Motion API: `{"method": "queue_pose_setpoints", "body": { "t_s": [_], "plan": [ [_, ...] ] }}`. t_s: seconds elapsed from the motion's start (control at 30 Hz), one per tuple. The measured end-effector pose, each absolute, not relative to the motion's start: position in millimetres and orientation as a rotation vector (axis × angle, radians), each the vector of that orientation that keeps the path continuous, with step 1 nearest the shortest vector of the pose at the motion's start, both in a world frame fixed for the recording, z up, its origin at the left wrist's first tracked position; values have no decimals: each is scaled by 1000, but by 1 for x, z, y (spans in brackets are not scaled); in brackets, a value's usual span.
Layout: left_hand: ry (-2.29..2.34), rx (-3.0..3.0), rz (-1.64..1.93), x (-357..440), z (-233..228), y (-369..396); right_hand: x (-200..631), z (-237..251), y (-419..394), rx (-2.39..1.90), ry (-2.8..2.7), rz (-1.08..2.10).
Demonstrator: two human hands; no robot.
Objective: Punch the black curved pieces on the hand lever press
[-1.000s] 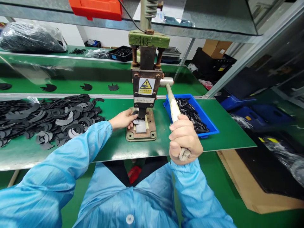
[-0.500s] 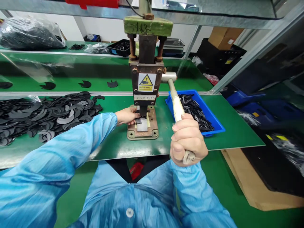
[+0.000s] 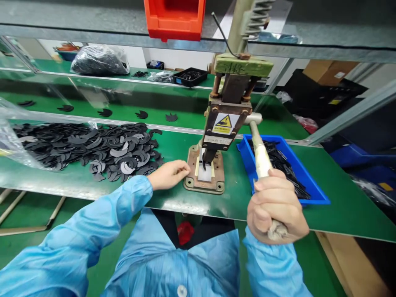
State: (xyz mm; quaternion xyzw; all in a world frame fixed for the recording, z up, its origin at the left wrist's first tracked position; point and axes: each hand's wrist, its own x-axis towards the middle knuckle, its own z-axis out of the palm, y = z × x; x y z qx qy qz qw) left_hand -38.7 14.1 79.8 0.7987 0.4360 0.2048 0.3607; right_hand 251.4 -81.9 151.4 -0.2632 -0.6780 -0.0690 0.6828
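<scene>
A hand press (image 3: 227, 123) with a yellow warning label stands on a rusty base plate (image 3: 189, 181) on the green bench. My right hand (image 3: 275, 214) grips the wrapped end of its lever (image 3: 261, 156), which slopes down toward me. My left hand (image 3: 170, 173) rests on the mat just left of the base plate, fingers curled together, with no part showing in it. A white pad (image 3: 204, 175) lies under the punch, and nothing black shows on it. A pile of black flat crescent-shaped parts (image 3: 102, 144) spreads out to the left of my left hand.
A blue bin (image 3: 312, 194) of black strips sits right of the press, beside the lever. A clear plastic bag (image 3: 12, 140) lies at the far left. The rear belt carries single black parts (image 3: 141, 114). A red bin (image 3: 175, 18) hangs overhead, and a black tray (image 3: 190, 76) stands behind.
My left hand has drawn back from under the punch to the left of the base plate. My head has turned left, so the press sits further right. The right hand keeps its grip on the lever.
</scene>
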Motion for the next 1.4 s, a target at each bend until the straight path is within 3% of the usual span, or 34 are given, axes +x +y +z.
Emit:
{"method": "queue_pose_setpoints", "body": {
  "t_s": [0.23, 0.53, 0.67, 0.83, 1.1, 1.4],
  "plan": [
    [1532, 2698, -85, -136, 97, 61, 250, 150, -81, -586, -1509, -149],
    [1393, 2739, -476, -112, 94, 97, 249, 152, -82, -591, -1525, -170],
    [1306, 2765, -376, -106, 104, 111, 246, 153, -83, -593, -1515, -158],
    [1276, 2635, 23, -92, 106, 99, 245, 154, -83, -596, -1502, -159],
    [1347, 2075, 318, -53, 85, 57, 245, 152, -82, -609, -1492, -170],
    [1316, 1946, 576, -44, 54, 57, 245, 151, -82, -609, -1484, -182]
  ]
}}
